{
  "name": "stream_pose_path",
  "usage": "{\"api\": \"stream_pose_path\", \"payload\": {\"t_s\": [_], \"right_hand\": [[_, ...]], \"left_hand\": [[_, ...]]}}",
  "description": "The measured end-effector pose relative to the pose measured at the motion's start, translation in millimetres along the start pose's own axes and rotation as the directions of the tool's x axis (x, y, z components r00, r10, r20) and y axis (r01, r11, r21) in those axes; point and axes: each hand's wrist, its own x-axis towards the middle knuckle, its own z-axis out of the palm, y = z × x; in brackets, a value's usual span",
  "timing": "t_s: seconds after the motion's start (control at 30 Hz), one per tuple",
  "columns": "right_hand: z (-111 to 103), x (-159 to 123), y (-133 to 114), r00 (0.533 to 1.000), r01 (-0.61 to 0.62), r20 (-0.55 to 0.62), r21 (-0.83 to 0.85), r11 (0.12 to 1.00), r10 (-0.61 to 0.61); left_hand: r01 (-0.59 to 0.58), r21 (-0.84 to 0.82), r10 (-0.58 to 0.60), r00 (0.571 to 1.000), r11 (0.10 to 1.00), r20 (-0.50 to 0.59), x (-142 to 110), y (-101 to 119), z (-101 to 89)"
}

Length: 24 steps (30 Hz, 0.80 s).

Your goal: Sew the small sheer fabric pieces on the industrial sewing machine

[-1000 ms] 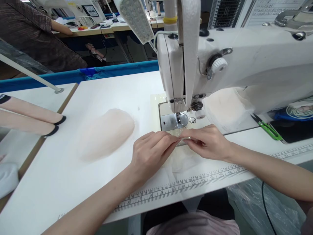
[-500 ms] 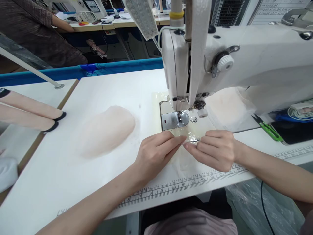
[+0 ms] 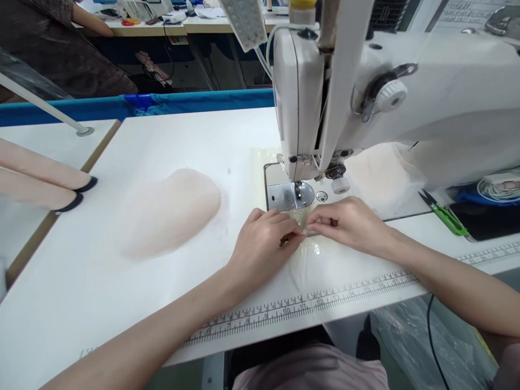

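Just in front of the sewing machine's needle plate [image 3: 281,197], both hands meet with fingertips nearly touching. My left hand [image 3: 266,238] is closed in a pinch, a small dark, shiny bit showing within its curled fingers. My right hand [image 3: 351,223] pinches thumb against forefinger at the same spot. What the fingertips hold is too small and hidden to make out. Clear, yellowish glossy film [image 3: 314,248] lies on the table beneath the hands. The presser foot [image 3: 298,190] is just beyond my fingers. To the left a sheer beige fabric piece [image 3: 184,208] lies flat.
The white sewing machine [image 3: 298,103] stands over the work. More pale sheer fabric [image 3: 379,173] lies under its arm. Green thread snips [image 3: 447,218] are at the right, near a dark flat object [image 3: 487,221]. A printed ruler [image 3: 292,310] follows the front edge. Beige rolls [image 3: 44,184] jut in from the left.
My right hand has turned from a closed fist to a thumb-and-finger pinch and moved slightly up and left. The shiny bit between the hands now shows inside my left fingers. The view has shifted slightly.
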Motion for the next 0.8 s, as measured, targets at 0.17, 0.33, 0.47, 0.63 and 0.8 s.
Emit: {"api": "stream_pose_path", "payload": {"t_s": [0.17,0.33,0.47,0.63,0.8], "right_hand": [[14.8,8.4,13.0,0.998,0.018,-0.05,-0.199,0.98,-0.029],[19.3,12.6,18.7,0.995,0.036,-0.076,-0.301,0.953,-0.062],[18.5,10.4,16.5,0.97,0.096,-0.135,-0.555,0.826,-0.203],[17.4,2.3,9.0,0.918,0.113,-0.224,-0.643,0.757,-0.327],[20.2,2.7,10.0,0.984,0.011,-0.122,-0.693,0.721,-0.133]], "left_hand": [[-0.079,0.218,0.109,0.986,0.973,-0.126,0.9,-9.0,8.7],[-0.305,0.448,0.411,0.898,0.84,-0.159,-6.1,-5.1,7.1],[-0.324,0.512,0.418,0.905,0.795,-0.076,-12.3,0.1,5.7],[-0.265,0.456,0.325,0.944,0.849,-0.058,-8.1,-4.2,6.6],[-0.219,0.409,0.264,0.963,0.886,-0.056,-2.6,-9.4,8.9]]}}
